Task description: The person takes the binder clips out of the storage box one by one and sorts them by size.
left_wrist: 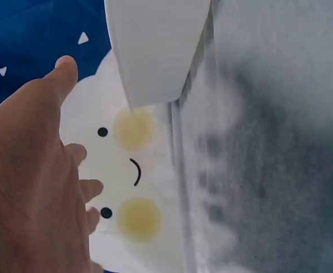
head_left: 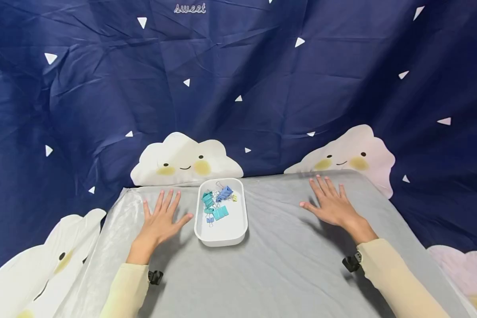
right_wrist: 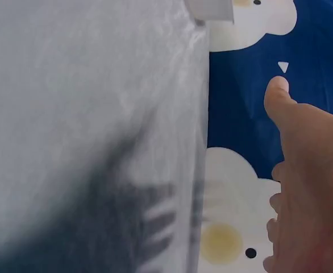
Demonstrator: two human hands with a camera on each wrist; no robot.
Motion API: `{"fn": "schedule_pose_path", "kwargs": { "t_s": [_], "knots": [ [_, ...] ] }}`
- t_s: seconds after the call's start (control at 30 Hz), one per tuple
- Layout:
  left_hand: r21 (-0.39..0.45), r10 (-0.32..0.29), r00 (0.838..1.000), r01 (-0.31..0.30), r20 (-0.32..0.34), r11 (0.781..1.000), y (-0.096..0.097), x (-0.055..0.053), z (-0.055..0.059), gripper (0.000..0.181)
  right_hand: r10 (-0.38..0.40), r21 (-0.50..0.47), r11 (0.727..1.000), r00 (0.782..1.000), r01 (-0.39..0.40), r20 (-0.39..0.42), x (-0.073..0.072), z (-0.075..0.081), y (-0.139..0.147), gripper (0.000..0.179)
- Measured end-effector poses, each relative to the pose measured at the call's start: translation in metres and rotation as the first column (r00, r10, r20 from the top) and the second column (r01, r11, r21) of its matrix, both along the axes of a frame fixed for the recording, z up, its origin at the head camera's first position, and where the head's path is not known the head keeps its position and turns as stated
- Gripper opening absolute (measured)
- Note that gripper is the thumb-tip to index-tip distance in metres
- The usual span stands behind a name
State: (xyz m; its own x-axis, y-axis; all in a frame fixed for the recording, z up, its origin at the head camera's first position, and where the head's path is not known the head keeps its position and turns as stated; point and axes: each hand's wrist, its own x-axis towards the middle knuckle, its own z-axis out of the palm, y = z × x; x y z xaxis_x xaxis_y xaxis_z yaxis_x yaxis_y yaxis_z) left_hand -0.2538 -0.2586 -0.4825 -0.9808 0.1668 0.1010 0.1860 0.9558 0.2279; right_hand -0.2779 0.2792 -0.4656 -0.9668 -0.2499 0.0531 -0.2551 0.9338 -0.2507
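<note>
A white rectangular tray stands near the far edge of the table, left of centre. Several binder clips lie in its far part: teal ones, a blue one, a small blue one and a small yellow one. My left hand is spread just left of the tray, palm down, its thumb pointing toward the tray's wall. Farther off to the right, my right hand is spread above the table with its fingers apart. Both hands hold nothing, and each casts a shadow on the cloth.
A grey cloth covers the table. Behind it hangs a dark blue curtain with white triangles and smiling clouds. Black wrist cameras sit at both sleeves.
</note>
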Motion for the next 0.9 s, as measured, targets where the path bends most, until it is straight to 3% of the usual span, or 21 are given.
{"fn": "schedule_pose_path", "kwargs": {
  "t_s": [0.23,0.4,0.6,0.9],
  "knots": [
    [0.033,-0.069,0.998,0.069,-0.011,0.997,0.013,0.007,0.004,0.099,0.051,-0.069,0.996,0.992,-0.059,-0.114,-0.008,0.008,-0.024,0.068],
    [0.019,-0.129,0.992,0.129,-0.001,0.991,0.036,0.017,0.004,0.097,0.071,-0.128,0.987,0.982,-0.094,-0.175,-0.015,0.017,-0.052,0.046],
    [0.001,-0.158,0.987,0.158,-0.005,0.987,0.060,0.027,-0.004,0.103,0.143,-0.167,0.969,0.963,-0.184,-0.231,-0.023,0.032,-0.089,0.030],
    [0.006,-0.144,0.989,0.144,0.025,0.990,0.068,0.033,-0.021,0.106,0.246,-0.181,0.940,0.941,-0.290,-0.231,-0.032,0.047,-0.136,0.023]
  ]
}}
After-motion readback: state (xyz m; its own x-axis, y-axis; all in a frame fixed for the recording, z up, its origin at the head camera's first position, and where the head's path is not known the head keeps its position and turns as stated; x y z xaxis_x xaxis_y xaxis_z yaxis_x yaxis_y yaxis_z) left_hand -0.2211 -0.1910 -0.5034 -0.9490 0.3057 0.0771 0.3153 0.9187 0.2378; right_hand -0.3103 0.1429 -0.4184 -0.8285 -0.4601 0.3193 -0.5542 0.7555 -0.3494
